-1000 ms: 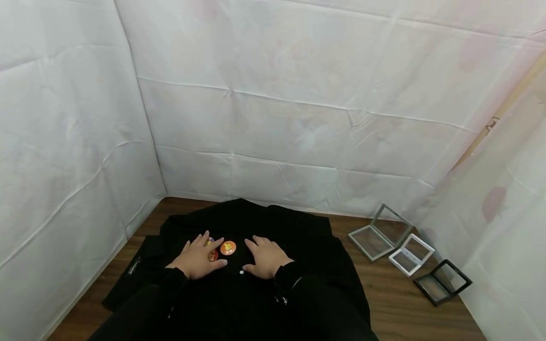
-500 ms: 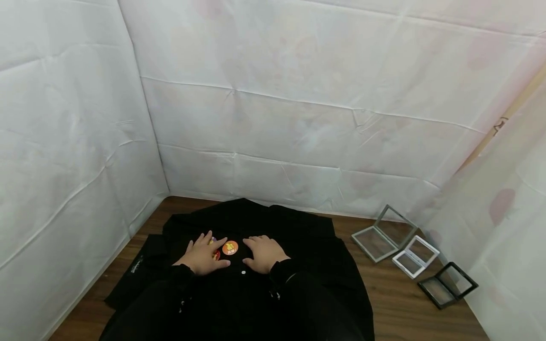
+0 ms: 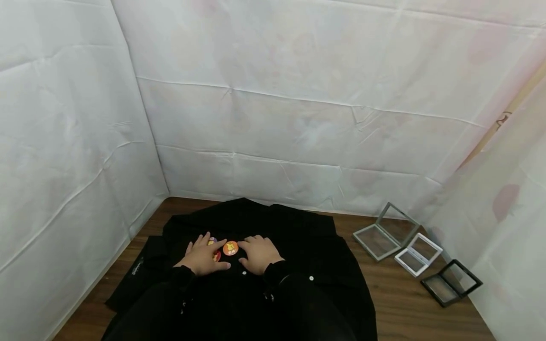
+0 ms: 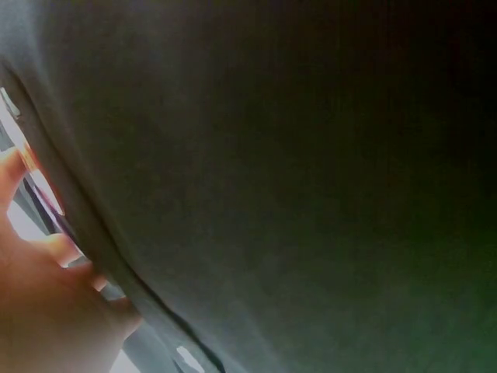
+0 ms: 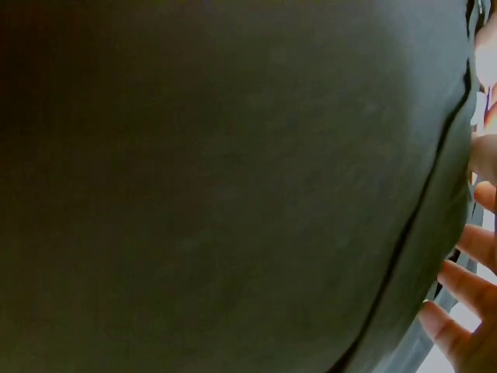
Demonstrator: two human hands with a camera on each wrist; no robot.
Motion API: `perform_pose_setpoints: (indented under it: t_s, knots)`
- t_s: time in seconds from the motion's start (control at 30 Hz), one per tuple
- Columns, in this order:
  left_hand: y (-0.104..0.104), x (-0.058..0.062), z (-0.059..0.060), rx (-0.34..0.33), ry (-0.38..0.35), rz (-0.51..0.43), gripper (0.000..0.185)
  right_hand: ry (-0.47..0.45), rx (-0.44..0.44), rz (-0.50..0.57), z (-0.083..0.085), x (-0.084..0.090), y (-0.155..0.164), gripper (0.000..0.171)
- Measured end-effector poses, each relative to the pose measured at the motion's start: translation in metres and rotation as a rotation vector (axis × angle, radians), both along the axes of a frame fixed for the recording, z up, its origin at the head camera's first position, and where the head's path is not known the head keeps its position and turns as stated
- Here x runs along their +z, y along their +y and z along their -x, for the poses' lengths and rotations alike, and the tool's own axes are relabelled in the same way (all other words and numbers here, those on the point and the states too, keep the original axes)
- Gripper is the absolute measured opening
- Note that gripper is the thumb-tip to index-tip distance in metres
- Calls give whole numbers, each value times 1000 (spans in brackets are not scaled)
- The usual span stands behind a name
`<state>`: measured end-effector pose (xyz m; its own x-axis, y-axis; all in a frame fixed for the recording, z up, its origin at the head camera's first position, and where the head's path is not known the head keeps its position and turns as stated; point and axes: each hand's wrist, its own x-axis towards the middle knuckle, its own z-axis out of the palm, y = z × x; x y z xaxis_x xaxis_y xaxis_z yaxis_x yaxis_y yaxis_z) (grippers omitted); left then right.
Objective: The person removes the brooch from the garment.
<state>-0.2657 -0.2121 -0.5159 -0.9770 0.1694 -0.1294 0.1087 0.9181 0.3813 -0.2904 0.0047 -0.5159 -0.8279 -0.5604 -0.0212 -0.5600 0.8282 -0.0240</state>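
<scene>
A black shirt [image 3: 294, 227] with white buttons lies spread out before me. On it is a round orange badge [image 3: 230, 248] with a yellow figure. My left hand [image 3: 201, 259] rests on the shirt with fingers spread, its index fingertip near that badge's left edge. Under and beside those fingers a red badge [image 3: 217, 255] and a purple badge [image 3: 212, 241] show in part. My right hand [image 3: 260, 255] lies on the cloth, its index fingertip at the orange badge's right edge. Dark cloth fills most of both wrist views, where the left fingers [image 4: 58, 247] and right fingers [image 5: 470, 286] reach in at the side.
Three opened folding mirrors or frames stand on the wooden table at the right: a grey one [image 3: 386, 232], a white one [image 3: 419, 254] and a black one [image 3: 451, 282]. White sheets [image 3: 273, 118] hang around the back and sides. A folded dark cloth part [image 3: 136, 270] lies at the left.
My right hand has slid left until its index finger reaches the orange badge. A white button has come into sight beside the right sleeve. The left hand keeps its place on the badges.
</scene>
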Motion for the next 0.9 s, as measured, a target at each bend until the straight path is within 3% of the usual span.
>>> perform_pose_setpoints:
  t_s: [0.2,0.47,0.67,0.9]
  knots:
    - [3,4,-2,1,-8,-21,86,5,1,-43,3,0,-11,50]
    - [7,7,-2,1,1,-29,84,129,18,-109,1,3,-23,32]
    - [6,4,-2,17,-11,-21,84,135,30,-200,-2,5,-35,40]
    - [4,4,-3,23,-15,-31,83,148,19,-216,-3,3,-42,38]
